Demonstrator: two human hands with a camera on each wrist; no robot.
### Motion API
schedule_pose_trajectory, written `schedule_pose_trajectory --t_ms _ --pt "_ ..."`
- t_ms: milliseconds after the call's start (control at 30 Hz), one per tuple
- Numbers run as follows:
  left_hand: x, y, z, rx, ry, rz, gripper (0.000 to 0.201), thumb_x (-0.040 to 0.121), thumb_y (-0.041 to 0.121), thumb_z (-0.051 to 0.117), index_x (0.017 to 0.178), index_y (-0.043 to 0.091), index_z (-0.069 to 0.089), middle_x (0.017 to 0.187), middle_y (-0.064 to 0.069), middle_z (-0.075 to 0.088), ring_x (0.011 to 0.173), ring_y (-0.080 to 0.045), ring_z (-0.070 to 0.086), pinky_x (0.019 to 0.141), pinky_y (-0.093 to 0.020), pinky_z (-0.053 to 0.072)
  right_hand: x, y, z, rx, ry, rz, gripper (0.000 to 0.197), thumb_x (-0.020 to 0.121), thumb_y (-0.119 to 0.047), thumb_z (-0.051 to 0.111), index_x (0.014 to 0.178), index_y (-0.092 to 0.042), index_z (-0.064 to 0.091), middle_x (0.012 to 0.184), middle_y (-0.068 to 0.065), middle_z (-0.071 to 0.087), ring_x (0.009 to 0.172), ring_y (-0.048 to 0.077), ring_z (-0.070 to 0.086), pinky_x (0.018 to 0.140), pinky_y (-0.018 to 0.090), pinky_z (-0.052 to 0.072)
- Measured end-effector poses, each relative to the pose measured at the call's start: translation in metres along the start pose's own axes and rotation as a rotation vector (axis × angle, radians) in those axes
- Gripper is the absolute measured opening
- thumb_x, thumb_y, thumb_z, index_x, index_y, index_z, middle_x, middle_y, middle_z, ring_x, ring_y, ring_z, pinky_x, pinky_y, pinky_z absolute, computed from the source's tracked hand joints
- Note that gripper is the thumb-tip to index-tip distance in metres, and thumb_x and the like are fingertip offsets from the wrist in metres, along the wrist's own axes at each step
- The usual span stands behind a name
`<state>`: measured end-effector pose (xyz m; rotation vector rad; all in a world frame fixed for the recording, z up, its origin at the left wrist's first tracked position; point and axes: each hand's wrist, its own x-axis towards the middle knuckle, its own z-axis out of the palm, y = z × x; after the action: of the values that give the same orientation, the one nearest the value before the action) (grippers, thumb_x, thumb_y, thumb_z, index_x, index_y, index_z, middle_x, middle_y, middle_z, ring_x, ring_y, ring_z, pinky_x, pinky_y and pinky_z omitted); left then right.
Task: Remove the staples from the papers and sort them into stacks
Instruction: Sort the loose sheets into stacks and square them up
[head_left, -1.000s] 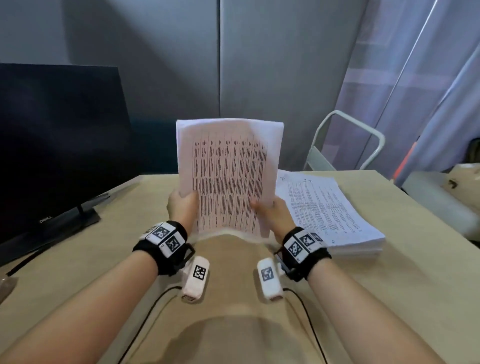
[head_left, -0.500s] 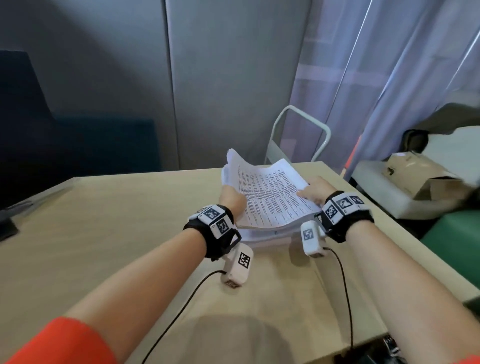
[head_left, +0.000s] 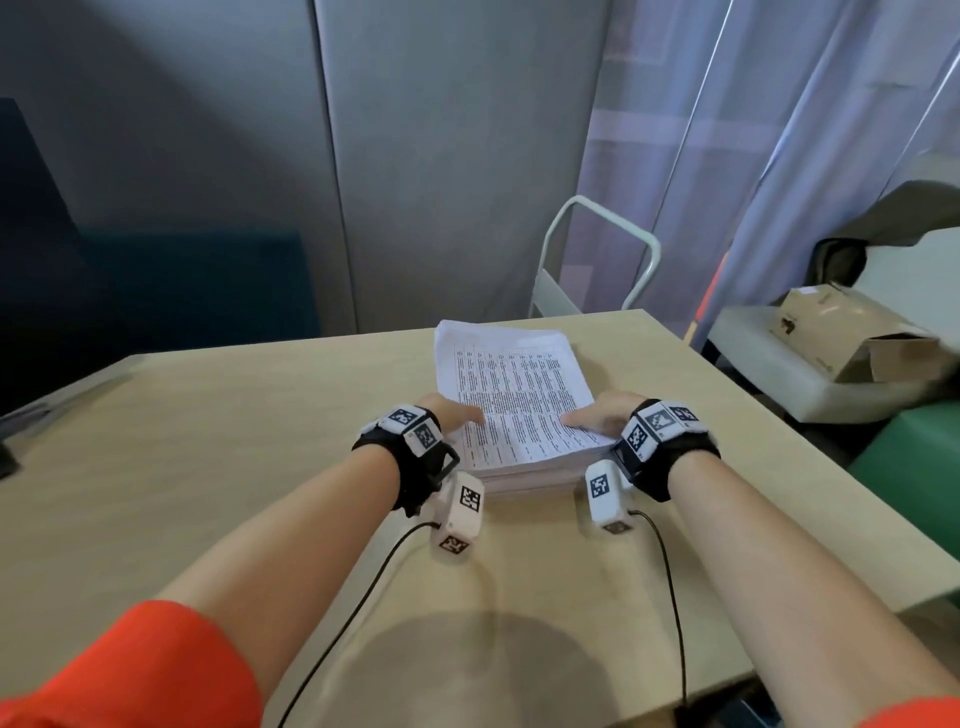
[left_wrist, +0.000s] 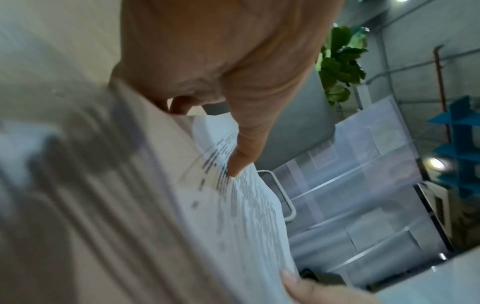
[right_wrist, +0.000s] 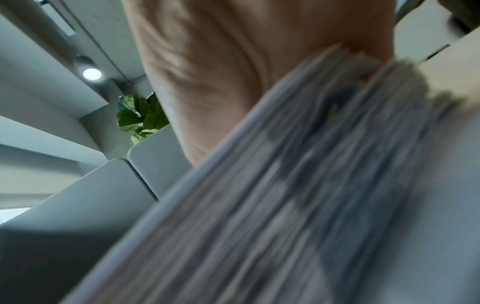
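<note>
1. Low in the frame, two bare forearms with orange sleeves (head_left: 130, 670) reach forward over the pale wooden tabletop (head_left: 208, 493); black cables trail back from white camera units under each wrist.
2. At mid-frame the left hand (head_left: 451, 418) rests at the left edge of the papers (head_left: 514, 405) — the left wrist view shows its thumb lying on the printed top sheet with fingers tucked under the edge, so its grip is closed on the papers.
3. The right hand (head_left: 597, 418) mirrors it at the right edge, thumb flat on the top page; the right wrist view is blurred, the palm against the stack's side, and I cannot tell how its fingers lie.
4. The papers form one thick stack right of centre, lying on the tabletop, the top sheet covered in columns of small print.
5. Further back — a white metal chair frame (head_left: 597, 260) past the far edge, a cardboard box (head_left: 841, 332) at the right, grey panels and a pale curtain behind.
</note>
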<state>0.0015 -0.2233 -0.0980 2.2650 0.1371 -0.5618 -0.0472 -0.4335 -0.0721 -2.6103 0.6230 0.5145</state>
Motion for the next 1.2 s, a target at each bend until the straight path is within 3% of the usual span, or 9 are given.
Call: schedule_pose_trajectory --t_ms 133,267,400,567,700,767,967,1100,1200 --pt "0.005 0.006 -0.012 0.058 -0.060 -0.023 0.054 0.088 0.028 0.066 0.132 0.001 0.048 0.134 -0.015 0.054 0.120 -0.030 0.054 0.089 -0.034 0.045 -0.005 -0.012 0.010 -0.071 -0.042 0.000 0.061 0.096 -0.050 0.053 0.136 -0.005 0.051 0.138 0.009 0.055 0.123 0.026 0.053 0.092 0.028 0.042" --pt "0.005 0.011 -0.019 0.176 -0.054 0.023 0.046 0.092 0.025 0.060 0.130 0.000 0.051 0.126 -0.014 0.055 0.104 -0.026 0.052 0.090 -0.033 0.043 -0.016 -0.027 0.018 -0.130 -0.051 -0.009 0.051 0.103 -0.042 0.042 0.135 -0.002 0.049 0.138 0.011 0.054 0.124 0.025 0.054 0.088 0.027 0.042" --pt "0.007 0.002 -0.033 0.113 -0.016 0.058 0.027 0.090 0.021 0.059 0.112 0.006 0.055 0.112 -0.013 0.055 0.097 -0.024 0.050 0.074 -0.028 0.042 -0.026 -0.046 0.024 -0.046 -0.054 -0.022 0.045 0.106 -0.029 0.037 0.133 0.004 0.050 0.139 0.016 0.052 0.122 0.026 0.054 0.089 0.028 0.043" --pt "0.013 -0.030 -0.067 -0.161 -0.061 0.041 0.038 0.088 0.018 0.057 0.124 0.007 0.053 0.120 -0.015 0.062 0.112 -0.033 0.059 0.101 -0.046 0.047 -0.040 -0.083 0.044 -0.108 -0.069 -0.102 0.044 0.105 -0.025 0.037 0.137 0.003 0.048 0.142 0.017 0.051 0.130 0.027 0.050 0.106 0.033 0.040" --pt "0.015 -0.073 -0.098 -0.222 -0.049 0.027 0.042 0.093 0.015 0.052 0.135 0.005 0.048 0.130 -0.017 0.057 0.119 -0.035 0.055 0.104 -0.047 0.042 -0.045 -0.123 0.065 -0.101 -0.131 -0.177 0.043 0.103 -0.015 0.039 0.139 0.009 0.044 0.144 0.019 0.047 0.134 0.028 0.046 0.111 0.036 0.035" --pt "0.006 -0.096 -0.117 -0.199 0.006 -0.027 0.032 0.095 0.014 0.051 0.125 0.002 0.052 0.122 -0.017 0.060 0.116 -0.035 0.058 0.098 -0.042 0.046 -0.047 -0.145 0.078 -0.115 -0.146 -0.231 0.043 0.102 -0.014 0.040 0.138 0.009 0.045 0.143 0.017 0.049 0.132 0.026 0.048 0.111 0.036 0.036" --pt "-0.008 -0.150 -0.168 -0.064 0.208 -0.133 0.027 0.091 0.030 0.057 0.108 0.009 0.059 0.103 -0.010 0.066 0.091 -0.026 0.064 0.085 -0.033 0.049 -0.056 -0.209 0.109 -0.171 -0.162 -0.327 0.019 0.101 -0.022 0.042 0.098 -0.009 0.054 0.101 0.010 0.057 0.094 0.025 0.055 0.078 0.031 0.044" --pt "-0.008 -0.161 -0.185 -0.014 0.229 -0.165 0.041 0.090 0.039 0.054 0.118 0.010 0.057 0.116 -0.011 0.062 0.103 -0.029 0.060 0.093 -0.034 0.046 -0.056 -0.230 0.119 -0.241 -0.126 -0.333 0.024 0.093 -0.019 0.044 0.070 -0.012 0.046 0.074 0.004 0.050 0.075 0.022 0.050 0.066 0.028 0.039" --pt "-0.001 -0.167 -0.185 -0.076 0.229 -0.172 0.042 0.090 0.038 0.055 0.118 0.008 0.057 0.110 -0.010 0.063 0.097 -0.028 0.061 0.088 -0.033 0.047 -0.057 -0.232 0.118 -0.231 -0.175 -0.317 0.028 0.098 -0.019 0.042 0.106 -0.005 0.065 0.111 0.010 0.065 0.097 0.024 0.059 0.090 0.035 0.048"
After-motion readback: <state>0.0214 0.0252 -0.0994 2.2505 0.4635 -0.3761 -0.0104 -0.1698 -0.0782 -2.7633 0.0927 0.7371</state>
